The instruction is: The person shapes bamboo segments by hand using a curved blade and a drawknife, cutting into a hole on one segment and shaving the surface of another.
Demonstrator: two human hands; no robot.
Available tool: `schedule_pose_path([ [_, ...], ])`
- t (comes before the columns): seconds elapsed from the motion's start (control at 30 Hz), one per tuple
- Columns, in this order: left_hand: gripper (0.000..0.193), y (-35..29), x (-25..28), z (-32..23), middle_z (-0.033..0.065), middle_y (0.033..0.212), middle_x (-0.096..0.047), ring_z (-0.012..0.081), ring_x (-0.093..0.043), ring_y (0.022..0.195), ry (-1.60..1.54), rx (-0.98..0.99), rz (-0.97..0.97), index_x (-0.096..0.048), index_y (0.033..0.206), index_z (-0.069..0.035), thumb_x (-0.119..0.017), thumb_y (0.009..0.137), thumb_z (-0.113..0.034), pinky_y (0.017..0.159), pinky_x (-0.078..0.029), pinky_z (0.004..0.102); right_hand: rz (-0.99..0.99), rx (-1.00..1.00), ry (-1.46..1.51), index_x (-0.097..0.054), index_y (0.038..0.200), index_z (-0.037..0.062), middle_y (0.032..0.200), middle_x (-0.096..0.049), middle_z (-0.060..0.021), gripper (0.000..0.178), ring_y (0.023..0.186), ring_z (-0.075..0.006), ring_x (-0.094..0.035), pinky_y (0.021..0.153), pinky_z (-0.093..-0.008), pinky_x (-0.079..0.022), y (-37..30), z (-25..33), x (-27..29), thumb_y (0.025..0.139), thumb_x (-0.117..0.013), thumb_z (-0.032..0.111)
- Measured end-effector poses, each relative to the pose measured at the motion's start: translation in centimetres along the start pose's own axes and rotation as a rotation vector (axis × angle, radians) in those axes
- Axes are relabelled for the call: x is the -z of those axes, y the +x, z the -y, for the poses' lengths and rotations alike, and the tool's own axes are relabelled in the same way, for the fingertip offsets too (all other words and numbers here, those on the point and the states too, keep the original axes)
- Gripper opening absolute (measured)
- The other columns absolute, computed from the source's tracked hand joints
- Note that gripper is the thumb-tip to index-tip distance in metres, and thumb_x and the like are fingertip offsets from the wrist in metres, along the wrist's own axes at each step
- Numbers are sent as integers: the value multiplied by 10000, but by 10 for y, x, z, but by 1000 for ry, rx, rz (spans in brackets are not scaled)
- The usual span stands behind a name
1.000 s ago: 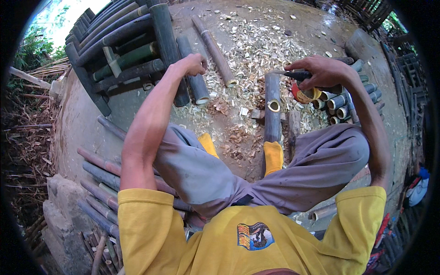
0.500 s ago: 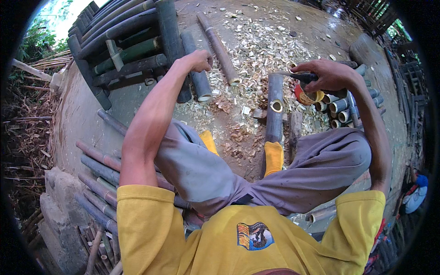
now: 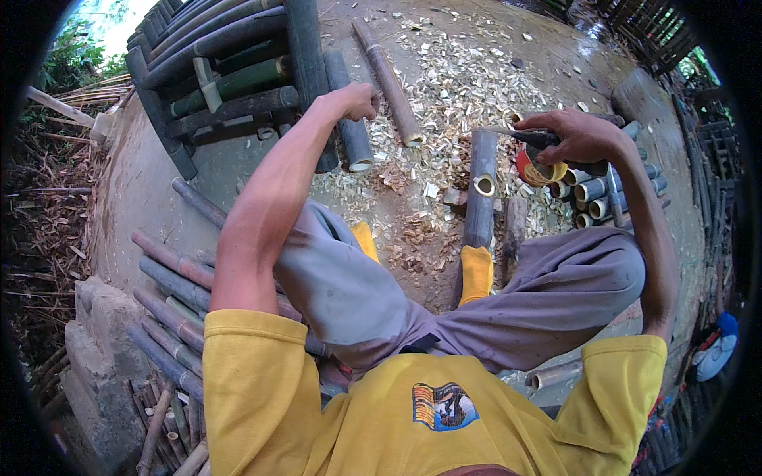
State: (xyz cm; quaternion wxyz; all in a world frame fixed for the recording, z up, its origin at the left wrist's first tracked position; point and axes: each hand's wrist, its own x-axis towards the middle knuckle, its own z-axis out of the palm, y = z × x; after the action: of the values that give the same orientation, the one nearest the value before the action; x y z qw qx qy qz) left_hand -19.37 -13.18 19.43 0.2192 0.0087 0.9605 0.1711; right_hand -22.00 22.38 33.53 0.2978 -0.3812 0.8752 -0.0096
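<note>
My left hand [image 3: 354,101] is closed in a loose fist, above the floor and near a dark bamboo length [image 3: 349,119]; whatever it may hold is hidden. My right hand [image 3: 573,136] grips the black handle of a thin-bladed tool [image 3: 536,139]. The tool points left, its tip beside the far end of a bamboo pole [image 3: 481,159]; I cannot tell whether they touch. An oval hole with a pale rim opens in this pole's upper side. My right foot, in a yellow sock [image 3: 476,274], rests against the pole's near end.
Pale wood chips [image 3: 456,87] litter the floor. A bamboo bench [image 3: 230,87] stands at the far left. Cut bamboo pieces [image 3: 591,190] are stacked on the right behind a red and yellow container [image 3: 532,166]. Several poles [image 3: 171,289] lie at my left beside a stone block [image 3: 107,341].
The view has shifted slightly, so the floor things appear a little further right. My right hand's fingers look more curled around the black handle. My left fist keeps nearly the same pose.
</note>
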Motion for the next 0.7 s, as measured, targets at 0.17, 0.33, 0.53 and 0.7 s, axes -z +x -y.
schedule_pose_path([
  [0.17,224,0,1,2,80,730,-637,166,-605,629,-2,17,-1,-628,895,-37,-658,694,-131,584,-496,313,22,-12,23,-482,1296,152,1296,-499,-123,629,1102,-288,-544,947,-383,-433,3,-3,-1,712,-716,177],
  [0.33,243,2,1,3,96,780,-650,193,-617,678,42,-26,-16,-632,906,-38,-658,686,-139,614,-502,330,16,4,59,-479,1298,147,1306,-493,-114,639,1107,-289,-542,957,-380,-422,3,-5,-1,706,-718,169],
  [0.53,253,4,0,4,113,822,-659,219,-627,720,58,-10,-11,-639,909,-39,-663,682,-147,654,-501,334,28,-11,69,-473,1301,148,1273,-517,-121,646,1087,-288,-552,949,-380,-427,3,-4,0,703,-716,162],
  [0.7,261,4,-1,5,114,822,-658,222,-629,744,25,-1,-12,-638,915,-37,-670,679,-144,673,-500,333,7,1,33,-469,1302,139,1219,-556,-126,655,1069,-275,-563,936,-379,-437,2,1,2,697,-719,152],
])
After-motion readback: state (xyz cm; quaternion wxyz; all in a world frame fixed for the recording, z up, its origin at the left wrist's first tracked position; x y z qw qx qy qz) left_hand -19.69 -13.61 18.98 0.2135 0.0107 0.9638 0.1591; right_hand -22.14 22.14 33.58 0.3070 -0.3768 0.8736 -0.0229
